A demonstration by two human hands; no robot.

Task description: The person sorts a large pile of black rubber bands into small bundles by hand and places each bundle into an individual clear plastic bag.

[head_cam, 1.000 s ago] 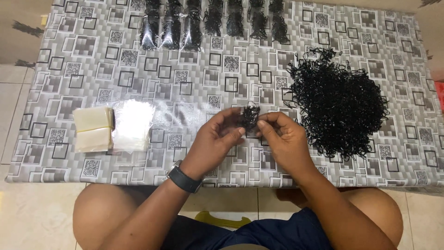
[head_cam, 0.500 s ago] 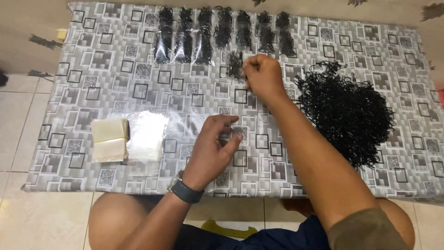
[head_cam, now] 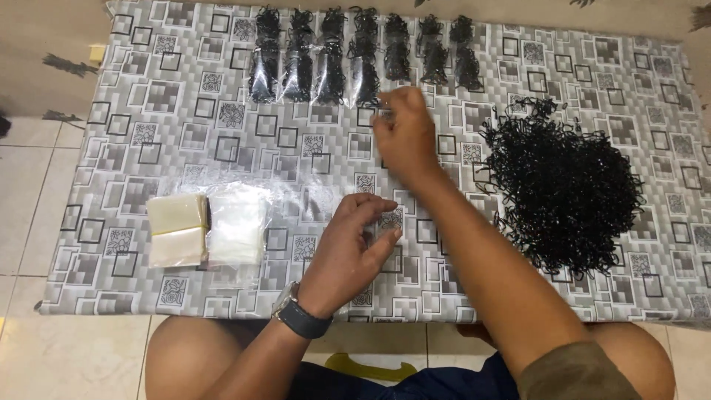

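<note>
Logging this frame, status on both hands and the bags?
Right hand out by the filled bags row, grip unclear. Left hand open over table. Nothing in the way.

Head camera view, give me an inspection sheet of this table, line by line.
Surface: low table under a grey cloth patterned with squares.
Job's things: loose heap of black bands at right; row of filled clear bags along the far edge.
Clutter: banded stack of cream packets beside a pile of empty clear bags.
Grippers: right hand stretched toward the row, blurred; left hand half curled over the cloth, wristwatch on.
Cables: nothing seen.
Surroundings: pale floor tiles.
</note>
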